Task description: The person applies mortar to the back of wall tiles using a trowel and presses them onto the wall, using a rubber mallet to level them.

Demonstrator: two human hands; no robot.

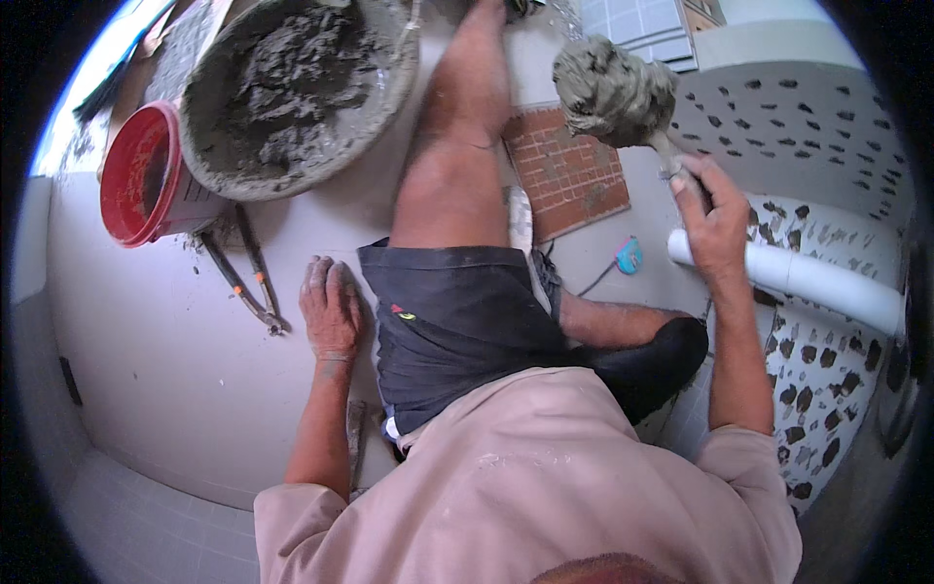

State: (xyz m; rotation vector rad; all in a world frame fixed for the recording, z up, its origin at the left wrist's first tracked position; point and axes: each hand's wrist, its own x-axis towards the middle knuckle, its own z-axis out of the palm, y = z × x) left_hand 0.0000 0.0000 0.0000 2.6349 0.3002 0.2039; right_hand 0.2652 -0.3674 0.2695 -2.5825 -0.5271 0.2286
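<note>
My right hand (718, 216) is closed round the handle of a trowel (665, 154), raised at the right. A thick lump of wet grey mortar (613, 92) covers its blade, hiding the blade's shape. My left hand (331, 307) rests on the pale floor beside my thigh, fingers stretched out and nothing in it. Beyond it, at the far left, a wide round tub (209, 161) holds more grey mortar. Left of my left hand lies a long-handled tool (243, 282) with orange bands, its two arms spread apart.
A red-rimmed bucket (173, 156) stands against the tub. A reddish tile (530, 170) with a brick-like grid lies beyond my bent leg, near a small blue object (628, 255) with a cord. At right, a white pipe (827, 285) juts out from a dark-spotted surface (812, 389). Grey tiles (637, 21) lie far off.
</note>
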